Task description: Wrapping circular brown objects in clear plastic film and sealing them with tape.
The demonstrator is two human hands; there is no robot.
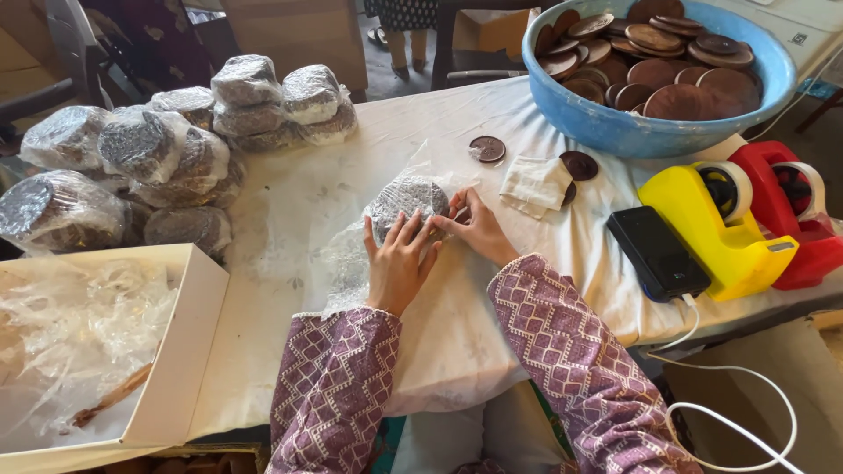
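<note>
A round stack of dark discs wrapped in clear bubble film (406, 198) lies on a white cloth-covered table (281, 219). My left hand (397, 262) rests flat on the near side of the bundle, fingers spread. My right hand (479, 230) pinches the film at the bundle's right edge. Loose bubble film (347, 263) trails from under my left hand. Both arms wear purple patterned sleeves.
Several wrapped bundles (158, 149) pile up at the left. A blue basin (650, 123) of brown discs stands at the back right. Two loose discs (487, 148) and a folded cloth (536, 184) lie nearby. Yellow (716, 224) and red (790, 211) tape dispensers, a phone (659, 253) on a cable, a white box (176, 351).
</note>
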